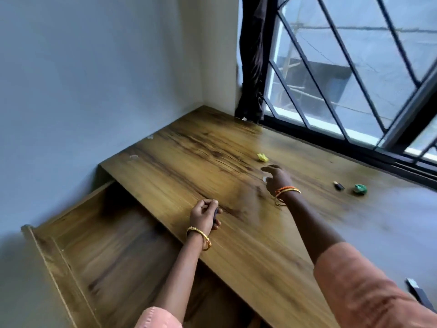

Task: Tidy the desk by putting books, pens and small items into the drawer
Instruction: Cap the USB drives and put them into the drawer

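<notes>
Drawer (99, 245) stands pulled out at the near left of the wooden desk (236, 233), its floor bare where I can see it. The left hand (204, 216) hovers over the desk's near edge, just beside the drawer, fingers curled round a small dark item (215, 215) that I cannot make out. The right hand (276, 177) reaches farther across the desktop, blurred, fingers spread and loosely bent above the wood, with something small and pale (265, 179) at its fingertips; whether it is pinched I cannot tell. The two hands are well apart.

Just beyond the right hand lies a crumpled yellow scrap (262, 157). Off to the right, near the window (343, 79), sit a little black stick-shaped thing (338, 185) and a green round object (360, 189), close beside each other. A dark curtain (253, 58) hangs at the far corner of the desk.
</notes>
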{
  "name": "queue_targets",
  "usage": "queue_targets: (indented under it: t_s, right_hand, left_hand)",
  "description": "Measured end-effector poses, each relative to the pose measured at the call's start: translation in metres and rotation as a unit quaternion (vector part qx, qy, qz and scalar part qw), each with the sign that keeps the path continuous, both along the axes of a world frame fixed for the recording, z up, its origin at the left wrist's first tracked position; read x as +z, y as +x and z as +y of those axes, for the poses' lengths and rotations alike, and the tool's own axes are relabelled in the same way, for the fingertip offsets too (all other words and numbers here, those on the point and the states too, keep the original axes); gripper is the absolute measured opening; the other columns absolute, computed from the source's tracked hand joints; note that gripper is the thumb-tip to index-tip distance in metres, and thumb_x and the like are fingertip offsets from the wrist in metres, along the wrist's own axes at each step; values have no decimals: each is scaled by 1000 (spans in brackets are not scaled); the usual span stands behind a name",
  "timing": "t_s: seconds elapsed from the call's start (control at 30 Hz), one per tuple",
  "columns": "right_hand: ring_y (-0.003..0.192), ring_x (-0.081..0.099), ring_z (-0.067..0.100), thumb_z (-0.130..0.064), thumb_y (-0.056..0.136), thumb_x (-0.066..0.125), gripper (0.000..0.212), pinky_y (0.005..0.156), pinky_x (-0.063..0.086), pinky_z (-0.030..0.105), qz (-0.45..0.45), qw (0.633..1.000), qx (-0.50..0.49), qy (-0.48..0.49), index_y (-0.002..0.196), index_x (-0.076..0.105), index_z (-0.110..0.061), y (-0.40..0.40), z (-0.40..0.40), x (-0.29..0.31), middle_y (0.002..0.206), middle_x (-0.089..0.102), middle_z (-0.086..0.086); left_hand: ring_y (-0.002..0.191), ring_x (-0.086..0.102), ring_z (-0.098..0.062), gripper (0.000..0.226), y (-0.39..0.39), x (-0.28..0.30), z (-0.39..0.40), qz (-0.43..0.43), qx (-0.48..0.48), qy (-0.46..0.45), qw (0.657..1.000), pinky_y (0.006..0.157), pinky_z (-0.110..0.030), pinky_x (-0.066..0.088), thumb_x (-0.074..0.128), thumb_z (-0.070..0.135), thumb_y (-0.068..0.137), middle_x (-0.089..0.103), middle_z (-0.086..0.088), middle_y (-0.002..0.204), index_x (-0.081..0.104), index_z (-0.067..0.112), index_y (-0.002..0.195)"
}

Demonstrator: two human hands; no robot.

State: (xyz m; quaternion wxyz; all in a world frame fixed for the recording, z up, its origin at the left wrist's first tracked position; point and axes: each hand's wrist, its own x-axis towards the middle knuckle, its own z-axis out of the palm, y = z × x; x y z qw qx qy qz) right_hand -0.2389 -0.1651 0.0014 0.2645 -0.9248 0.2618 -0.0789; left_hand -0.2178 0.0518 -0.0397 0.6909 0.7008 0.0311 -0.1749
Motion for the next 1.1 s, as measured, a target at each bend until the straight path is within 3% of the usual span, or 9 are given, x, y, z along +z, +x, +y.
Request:
queue_targets:
  t_s: [0.1, 0.27, 0.37, 0.47, 0.6, 0.7, 0.77, 0.83, 1.1]
  right_hand:
    - [112, 56, 35, -7, 85, 57, 26, 89, 43, 31, 59, 997, 13, -41, 108, 69, -4, 25, 2, -18, 120, 63, 19]
    - [93, 64, 35, -3, 82, 62, 17, 76, 48, 30, 20, 998, -21, -51, 94, 73, 1, 22, 21, -23, 98, 69, 22]
    - [86, 62, 27, -6, 79, 71, 14, 70, 43, 25, 18, 999, -36, 23, 93, 73, -3, 16, 33, -15, 94, 70, 16]
    - [84, 61, 23, -11, 70, 81, 21, 74, 52, 31, 33, 979, -68, 189, 87, 68, -9, 4, 45, -11, 89, 66, 9]
    - [79, 65, 22, -6, 70, 78, 22, 72, 57, 35, -22, 862, -85, 500, 85, 62, -9, -34, 67, -9, 87, 67, 11]
    - [68, 65, 17, -7, 59, 76, 29, 58, 55, 25, -47, 761, -89, 641, 86, 66, -7, -64, 86, -11, 80, 69, 10]
    - [69, 69, 19, 1, 59, 71, 28, 57, 57, 24, -76, 682, -92, 721, 87, 68, -2, -79, 92, -14, 81, 70, 12]
    - [71, 71, 20, 5, 61, 67, 27, 58, 57, 23, -91, 641, -81, 758, 88, 69, 1, -92, 95, -12, 83, 70, 15]
    - [61, 70, 19, 1, 72, 67, 23, 51, 55, 23, -163, 695, -39, 700, 90, 55, -6, -128, 100, -3, 73, 71, 11]
  left_hand:
    - [29, 48, -10, 10, 15, 1, 8, 18, -8, -19, 1000, 32, -18, 41, 56, 10, 93, 62, -10, 70, 54, 7, 83]
    - [30, 49, -8, 10, 15, 4, 8, 41, -29, -29, 998, 33, -17, 41, 57, 9, 92, 61, -9, 67, 56, 8, 82]
    - [34, 53, -8, 11, 12, 5, 6, 55, -30, -53, 997, 35, -17, 42, 54, 11, 94, 62, -7, 65, 55, 8, 83]
    - [44, 61, -10, 14, 8, 7, 7, 113, -21, -132, 984, 43, -18, 49, 43, 10, 99, 66, -3, 61, 54, 6, 90]
    - [63, 68, -15, 18, -2, 14, 10, 196, 35, -282, 938, 54, -25, 51, 34, 8, 100, 72, -6, 75, 51, 9, 97]
    - [89, 67, -17, 22, -16, 25, 7, 200, 58, -336, 919, 66, -27, 45, 30, 13, 102, 72, -5, 99, 50, 9, 111]
    - [92, 68, -16, 29, -27, 35, 1, 182, 74, -345, 918, 72, -29, 46, 30, 11, 102, 68, -8, 109, 45, 3, 125]
    - [90, 69, -16, 34, -40, 42, -7, 161, 90, -344, 921, 79, -31, 46, 31, 9, 102, 67, -11, 110, 36, -2, 133]
    - [111, 59, -29, 14, -92, 57, -25, 110, 101, -299, 942, 103, -45, 42, 36, 10, 101, 58, -24, 126, 36, 8, 115]
